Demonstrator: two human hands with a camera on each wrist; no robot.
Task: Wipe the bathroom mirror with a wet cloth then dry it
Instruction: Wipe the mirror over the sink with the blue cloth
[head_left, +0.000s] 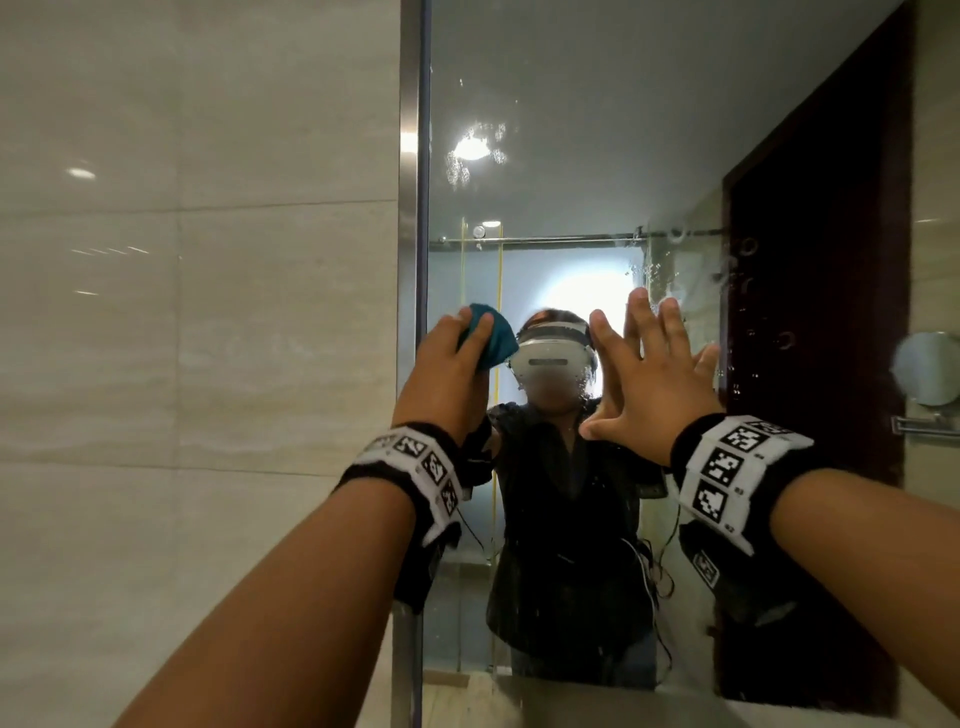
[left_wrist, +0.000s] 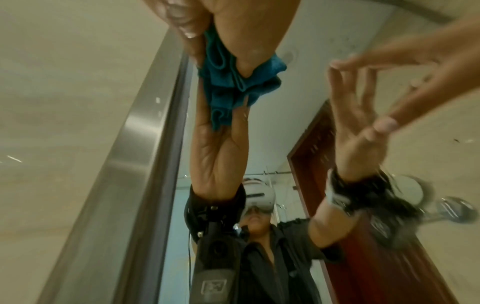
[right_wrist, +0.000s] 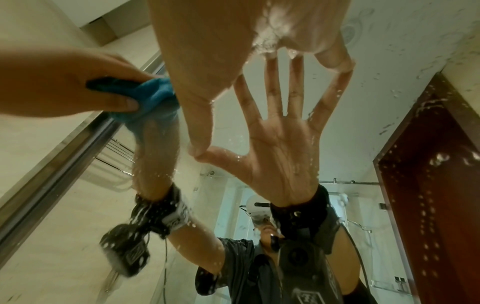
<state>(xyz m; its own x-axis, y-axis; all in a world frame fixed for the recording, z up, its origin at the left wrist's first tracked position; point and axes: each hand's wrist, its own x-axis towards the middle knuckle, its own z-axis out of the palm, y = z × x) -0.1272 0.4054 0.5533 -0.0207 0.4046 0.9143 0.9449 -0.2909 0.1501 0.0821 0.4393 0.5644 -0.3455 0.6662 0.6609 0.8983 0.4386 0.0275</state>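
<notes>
- Tiled wall (head_left: 197, 312) fills the left half of the head frame; steel mirror frame (head_left: 410, 208) runs top to bottom at centre-left.
- Left hand (head_left: 447, 374), just right of that frame at mid-height, fingers curled round a bunched teal cloth (head_left: 491, 338), pressing it on the glass (left wrist view shows the folds squeezed between thumb and fingers).
- Cloth (left_wrist: 233, 82): soft, limp, light, probably wet, so likely to drip and slip a little; best held as a wad in the palm, flat side to the glass.
- Mirror (head_left: 571, 130) takes up centre to right of the head frame; hard, smooth, fragile, slippery where wet; press evenly, not hard. Droplets and smears show at upper centre and at the right near the reflected dark door.
- Right hand (head_left: 654, 374), right of centre, fingers spread straight, holding nothing, fingertips (right_wrist: 335, 63) touching the glass (palm contact I can't tell).
- Round wall fixture (head_left: 927, 369) at far right edge, well apart from both hands.
- Judgement: wet wipe under way, drying not yet done.
</notes>
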